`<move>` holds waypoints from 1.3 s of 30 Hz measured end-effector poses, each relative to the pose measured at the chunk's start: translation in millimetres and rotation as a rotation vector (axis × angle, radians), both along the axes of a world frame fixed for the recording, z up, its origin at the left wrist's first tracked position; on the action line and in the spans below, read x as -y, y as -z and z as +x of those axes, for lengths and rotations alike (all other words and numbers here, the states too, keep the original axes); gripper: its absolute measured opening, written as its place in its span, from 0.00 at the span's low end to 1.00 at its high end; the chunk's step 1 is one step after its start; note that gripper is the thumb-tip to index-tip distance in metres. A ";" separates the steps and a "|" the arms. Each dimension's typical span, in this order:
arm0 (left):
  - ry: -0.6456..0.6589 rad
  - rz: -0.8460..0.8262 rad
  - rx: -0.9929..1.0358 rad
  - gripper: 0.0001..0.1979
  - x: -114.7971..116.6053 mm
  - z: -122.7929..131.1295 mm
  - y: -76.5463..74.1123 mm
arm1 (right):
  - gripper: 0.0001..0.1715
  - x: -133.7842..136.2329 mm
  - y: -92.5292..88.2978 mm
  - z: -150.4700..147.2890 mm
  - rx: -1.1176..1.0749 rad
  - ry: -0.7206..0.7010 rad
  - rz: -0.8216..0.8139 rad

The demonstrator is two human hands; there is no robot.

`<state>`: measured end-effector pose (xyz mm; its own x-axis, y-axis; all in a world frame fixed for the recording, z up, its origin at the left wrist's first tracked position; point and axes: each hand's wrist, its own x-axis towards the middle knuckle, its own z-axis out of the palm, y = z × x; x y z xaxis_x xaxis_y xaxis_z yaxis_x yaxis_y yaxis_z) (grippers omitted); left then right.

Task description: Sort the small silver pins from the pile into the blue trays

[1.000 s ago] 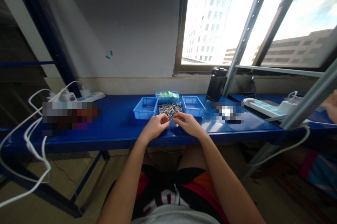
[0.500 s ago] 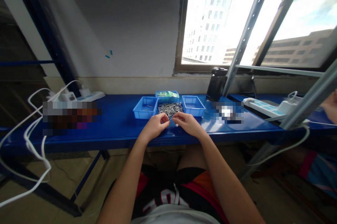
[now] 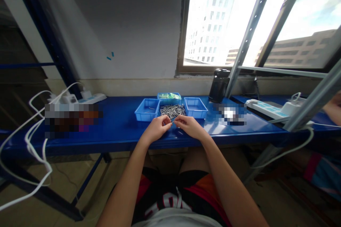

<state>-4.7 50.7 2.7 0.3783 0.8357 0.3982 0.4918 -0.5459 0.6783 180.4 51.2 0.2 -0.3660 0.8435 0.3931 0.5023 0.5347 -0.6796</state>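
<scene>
Both hands are close together at the near edge of a pile of thin silvery metal pieces, which look like screws or nails. My left hand is closed in a pinch, thumb against fingers. Facing it, my right hand also pinches, its fingertips almost meeting the left ones. Whatever lies between the fingertips is too small to make out. A single small metal piece rests on the table just below the right hand. On either side of the pile stand a left blue bin, with a few metal pieces inside, and a right blue bin.
Behind the pile sits a third blue bin holding green plastic packets. A black container stands by the window. Power strips and white cables lie to the left, another strip to the right. A co-worker's arm shows at far right.
The hands stay almost in place, with a slightly wider gap between the fingertips. The thin metal piece seen between them is less visible, and a small piece now shows below the right hand.
</scene>
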 end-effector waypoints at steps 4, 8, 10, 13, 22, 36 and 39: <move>0.009 0.017 0.059 0.10 -0.5 -0.8 -0.5 | 0.15 -1.5 1.5 0.6 0.066 -0.017 0.025; 0.029 0.021 0.072 0.11 -0.4 -0.5 -0.7 | 0.15 -3.0 2.6 -0.1 0.133 -0.059 0.054; 0.043 0.016 0.075 0.11 0.6 -0.3 -1.1 | 0.15 -3.2 2.6 -0.7 0.153 -0.078 0.080; 0.067 0.003 0.070 0.12 3.2 -0.1 -2.5 | 0.15 -2.8 1.7 -0.9 0.166 -0.096 0.103; 0.087 -0.042 0.060 0.18 6.4 0.6 -4.2 | 0.15 -1.3 -0.5 -1.2 0.113 -0.103 0.066; -0.029 0.034 0.037 0.13 0.9 -0.3 -0.2 | 0.14 -0.9 1.0 -0.9 0.120 -0.011 0.080; -0.013 0.020 0.011 0.14 1.7 0.3 0.3 | 0.14 -1.1 1.3 -1.3 0.130 -0.004 0.080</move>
